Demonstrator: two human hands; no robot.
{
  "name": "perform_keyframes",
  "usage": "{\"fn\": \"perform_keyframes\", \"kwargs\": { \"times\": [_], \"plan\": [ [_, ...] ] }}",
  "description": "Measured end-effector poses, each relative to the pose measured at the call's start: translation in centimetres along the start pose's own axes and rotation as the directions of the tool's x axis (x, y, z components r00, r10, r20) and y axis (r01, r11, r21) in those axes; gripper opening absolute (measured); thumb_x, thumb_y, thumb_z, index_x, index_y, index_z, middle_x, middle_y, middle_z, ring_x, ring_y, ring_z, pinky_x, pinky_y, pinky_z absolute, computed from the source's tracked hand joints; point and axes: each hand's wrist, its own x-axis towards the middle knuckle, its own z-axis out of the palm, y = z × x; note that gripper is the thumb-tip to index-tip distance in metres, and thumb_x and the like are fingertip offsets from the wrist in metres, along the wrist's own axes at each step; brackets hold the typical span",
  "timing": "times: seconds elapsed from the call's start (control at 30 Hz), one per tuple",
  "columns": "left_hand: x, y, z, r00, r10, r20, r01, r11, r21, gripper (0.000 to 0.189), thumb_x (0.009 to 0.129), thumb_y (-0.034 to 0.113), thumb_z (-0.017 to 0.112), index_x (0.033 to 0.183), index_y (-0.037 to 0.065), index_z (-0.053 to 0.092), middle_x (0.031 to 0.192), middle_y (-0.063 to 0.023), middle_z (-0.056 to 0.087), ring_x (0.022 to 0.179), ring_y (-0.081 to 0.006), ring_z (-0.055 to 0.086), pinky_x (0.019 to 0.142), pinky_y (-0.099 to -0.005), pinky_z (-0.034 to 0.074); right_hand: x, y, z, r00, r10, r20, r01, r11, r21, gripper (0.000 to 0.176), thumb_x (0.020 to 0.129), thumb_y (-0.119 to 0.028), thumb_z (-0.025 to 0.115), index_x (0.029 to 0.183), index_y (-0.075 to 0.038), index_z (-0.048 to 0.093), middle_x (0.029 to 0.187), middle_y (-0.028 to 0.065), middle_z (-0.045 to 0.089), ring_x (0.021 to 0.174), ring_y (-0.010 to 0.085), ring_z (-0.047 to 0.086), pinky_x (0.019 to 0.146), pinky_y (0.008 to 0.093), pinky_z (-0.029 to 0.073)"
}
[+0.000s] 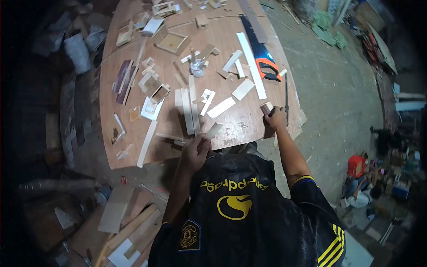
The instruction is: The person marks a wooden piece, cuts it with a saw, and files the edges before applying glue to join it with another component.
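Observation:
My left hand pinches a small flat wood strip over the near edge of the wooden table. At the table's right corner, my right hand is closed on a small wooden block; its underside is hidden. White-faced wood pieces lie between my hands, among them a short strip and a rectangular piece. Left of these, long narrow strips lie side by side. A handsaw with an orange and black handle rests beyond my right hand, beside a long white strip.
Small open wooden boxes and offcuts are scattered over the table's far and left parts. A clear glass or jar stands among them. Boards are piled on the floor at the lower left. Another person is at the lower right.

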Motion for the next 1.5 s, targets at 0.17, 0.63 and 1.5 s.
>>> {"fn": "perform_keyframes", "kwargs": {
  "times": [0.17,0.63,1.5],
  "plan": [
    [2.5,-1.7,-0.4,0.983,-0.13,0.131,0.13,0.991,0.014,0.019,0.101,0.018,0.056,0.106,0.001,0.064,0.074,-0.0058,0.064,0.069,-0.0126,0.062,0.065,-0.0294,0.049,-2.3,0.0,0.9,0.989,0.14,-0.055,-0.112,0.929,0.353,0.06,0.074,-0.027,0.08,0.12,-0.004,0.048,0.098,0.0192,0.067,0.08,0.0338,0.069,0.073,0.0435,0.056],
    [10.3,5.3,5.9,0.812,0.118,0.572,-0.139,0.99,-0.007,0.021,0.1,0.009,0.051,0.114,0.0,0.063,0.081,-0.0067,0.062,0.077,-0.0149,0.062,0.071,-0.0282,0.049,-16.4,-3.3,-14.1,0.98,-0.197,0.01,-0.027,-0.084,0.996,0.052,0.094,-0.016,0.068,0.137,-0.004,0.041,0.12,0.0142,0.063,0.1,0.023,0.069,0.082,0.0359,0.058],
    [7.0,11.8,16.5,0.934,0.154,0.321,-0.23,0.95,0.213,0.015,0.096,0.016,0.054,0.103,0.004,0.061,0.084,-0.0233,0.066,0.08,-0.0421,0.067,0.067,-0.0456,0.052,-17.8,0.4,-27.4,0.897,-0.269,-0.351,0.44,0.466,0.768,0.064,0.081,-0.004,0.076,0.141,-0.008,0.053,0.11,0.0205,0.069,0.097,0.0299,0.07,0.083,0.0325,0.052]
  ]
}}
